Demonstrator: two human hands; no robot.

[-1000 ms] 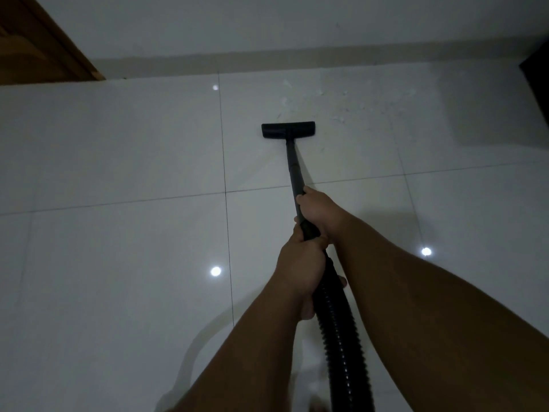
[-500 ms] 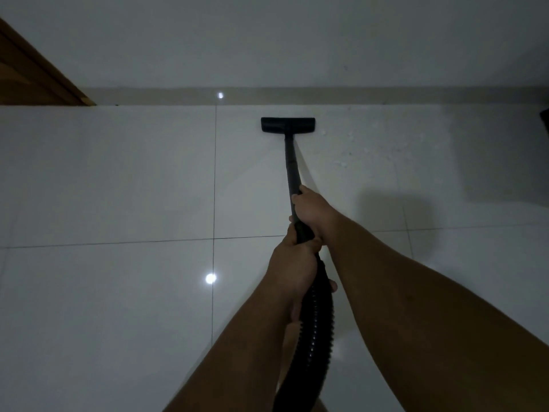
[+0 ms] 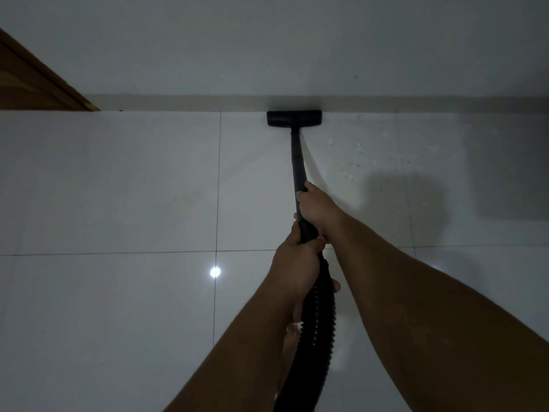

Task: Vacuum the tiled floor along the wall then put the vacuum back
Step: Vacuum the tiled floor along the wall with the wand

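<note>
A black vacuum wand (image 3: pixel 298 157) runs from my hands to a flat black floor head (image 3: pixel 294 118), which rests on the white tiled floor (image 3: pixel 118 179) right against the skirting of the wall (image 3: pixel 267 46). My right hand (image 3: pixel 315 203) grips the wand higher up. Just behind it, my left hand (image 3: pixel 294 263) wraps the wand where the ribbed black hose (image 3: pixel 315 328) begins. The hose hangs down between my forearms and leaves the frame at the bottom. Small pale crumbs (image 3: pixel 356 150) lie scattered on the tile to the right of the head.
A brown wooden door frame (image 3: pixel 38 81) stands at the far left against the wall. A grey skirting strip (image 3: pixel 178 102) runs along the wall's foot. Ceiling lights reflect off the glossy tiles, and a dark shadow falls on the floor at the right.
The floor head has slid forward across the tile until it meets the skirting. Both hands kept their grip, and the view tilted up toward the wall.
</note>
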